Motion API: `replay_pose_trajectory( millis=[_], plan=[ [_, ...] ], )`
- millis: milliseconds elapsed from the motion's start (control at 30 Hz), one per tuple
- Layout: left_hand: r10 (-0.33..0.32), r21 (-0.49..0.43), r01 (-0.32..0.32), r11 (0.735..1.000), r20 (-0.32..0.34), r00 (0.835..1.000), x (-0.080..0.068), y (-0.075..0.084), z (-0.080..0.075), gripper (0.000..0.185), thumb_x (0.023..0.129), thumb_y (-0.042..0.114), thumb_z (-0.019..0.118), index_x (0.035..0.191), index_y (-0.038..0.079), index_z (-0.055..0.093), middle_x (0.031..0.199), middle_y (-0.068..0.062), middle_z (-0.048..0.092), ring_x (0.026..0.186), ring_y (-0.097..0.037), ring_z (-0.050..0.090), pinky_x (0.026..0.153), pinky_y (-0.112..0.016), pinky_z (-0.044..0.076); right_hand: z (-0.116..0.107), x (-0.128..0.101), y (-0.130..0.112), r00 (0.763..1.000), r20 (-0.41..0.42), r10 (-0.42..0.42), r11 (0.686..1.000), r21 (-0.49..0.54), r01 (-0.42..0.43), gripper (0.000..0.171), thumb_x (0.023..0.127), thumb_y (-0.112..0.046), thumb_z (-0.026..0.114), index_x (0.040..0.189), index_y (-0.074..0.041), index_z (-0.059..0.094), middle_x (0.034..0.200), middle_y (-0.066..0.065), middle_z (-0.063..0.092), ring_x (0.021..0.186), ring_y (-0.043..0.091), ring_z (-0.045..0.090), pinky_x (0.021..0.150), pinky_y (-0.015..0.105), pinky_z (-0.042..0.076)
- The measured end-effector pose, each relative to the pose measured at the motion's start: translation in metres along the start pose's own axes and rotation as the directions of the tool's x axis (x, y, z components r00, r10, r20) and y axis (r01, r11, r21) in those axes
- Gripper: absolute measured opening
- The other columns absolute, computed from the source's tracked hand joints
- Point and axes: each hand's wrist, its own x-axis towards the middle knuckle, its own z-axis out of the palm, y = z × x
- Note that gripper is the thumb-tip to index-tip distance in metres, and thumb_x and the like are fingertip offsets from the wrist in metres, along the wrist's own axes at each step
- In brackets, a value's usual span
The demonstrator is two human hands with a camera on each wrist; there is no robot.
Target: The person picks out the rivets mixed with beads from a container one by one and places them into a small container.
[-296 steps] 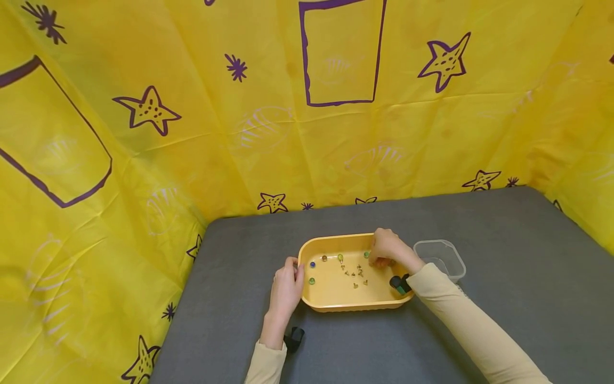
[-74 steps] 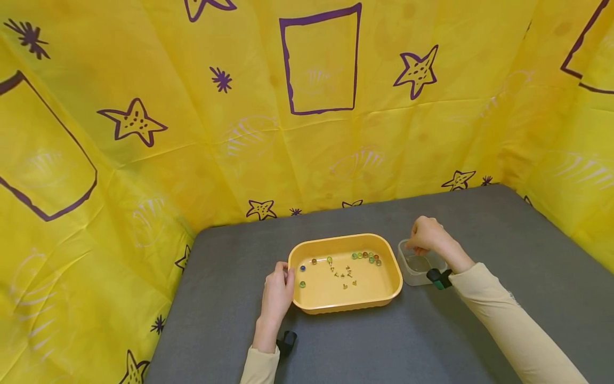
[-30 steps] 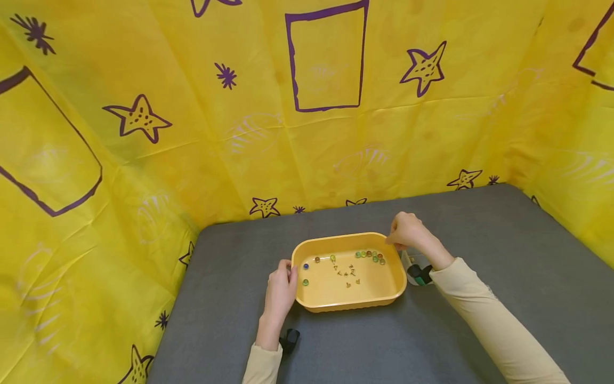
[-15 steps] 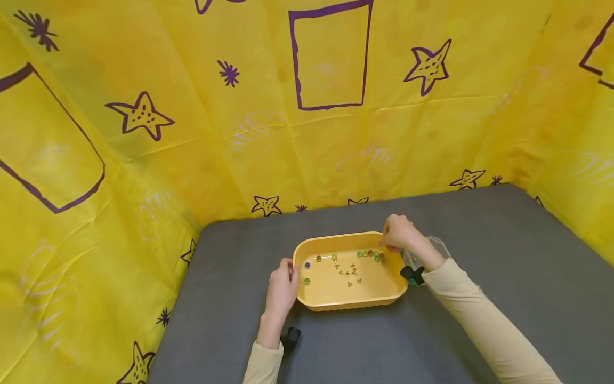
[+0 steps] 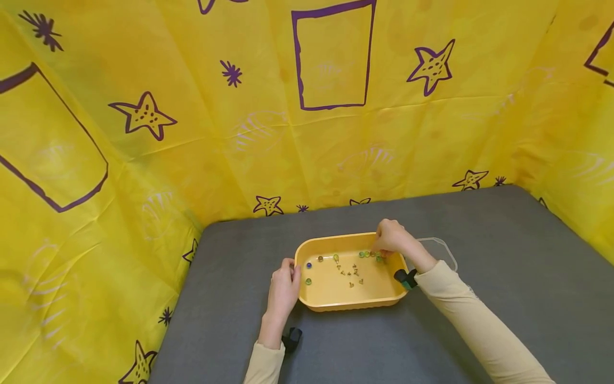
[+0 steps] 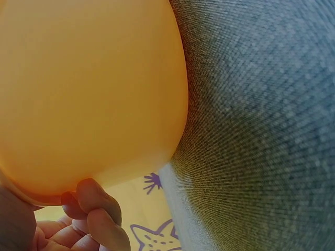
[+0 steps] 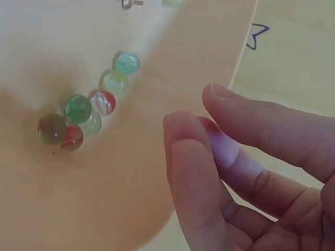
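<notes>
A yellow plastic tray (image 5: 331, 296) holds several glass marbles and small gold-coloured pins (image 5: 349, 274). My left hand (image 5: 282, 288) grips the tray's left rim, fingertips (image 6: 94, 196) against the outer wall in the left wrist view. Over the right end of the tray is my right hand (image 5: 392, 238), thumb and fingers bent loosely and apart, nothing between them in the right wrist view. Beside those fingers, a row of green, red-streaked and pale marbles (image 7: 78, 109) lies along the tray's wall. One blue marble (image 5: 309, 265) sits near the left end.
A clear plastic container (image 5: 448, 248) stands just right of the tray, mostly hidden behind my right forearm. The grey table (image 5: 249, 240) meets a yellow patterned cloth (image 5: 268, 165) at the back and left.
My right hand was in the tray, later over the clear container, and has come left across the rim back above the marbles. The left hand stays on the tray.
</notes>
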Motion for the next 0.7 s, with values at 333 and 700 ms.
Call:
replay_pose_trajectory(
  millis=[333, 700],
  plan=[
    [-0.008, -0.002, 0.008, 1.000, 0.010, 1.000, -0.001, -0.001, 0.001, 0.014, 0.091, 0.008, 0.056, 0.096, -0.004, 0.056, 0.058, 0.001, 0.045, 0.048, -0.010, 0.040, 0.044, -0.024, 0.034, 0.010, 0.004, -0.001, 0.998, 0.051, -0.022, 1.000, -0.011, 0.022, 0.015, 0.075, -0.001, 0.067, 0.062, 0.006, 0.065, 0.058, 0.018, 0.062, 0.050, 0.028, 0.061, 0.050, 0.033, 0.049],
    [-0.006, 0.002, 0.006, 1.000, 0.011, 1.000, -0.001, 0.001, 0.000, 0.014, 0.091, 0.009, 0.056, 0.097, -0.004, 0.056, 0.058, 0.001, 0.046, 0.048, -0.010, 0.041, 0.045, -0.024, 0.035, 0.020, 0.008, -0.003, 0.991, 0.129, -0.030, 0.999, 0.019, 0.028, 0.011, 0.071, 0.001, 0.070, 0.063, 0.007, 0.066, 0.052, 0.011, 0.059, 0.046, 0.024, 0.056, 0.049, 0.033, 0.048]
  ],
)
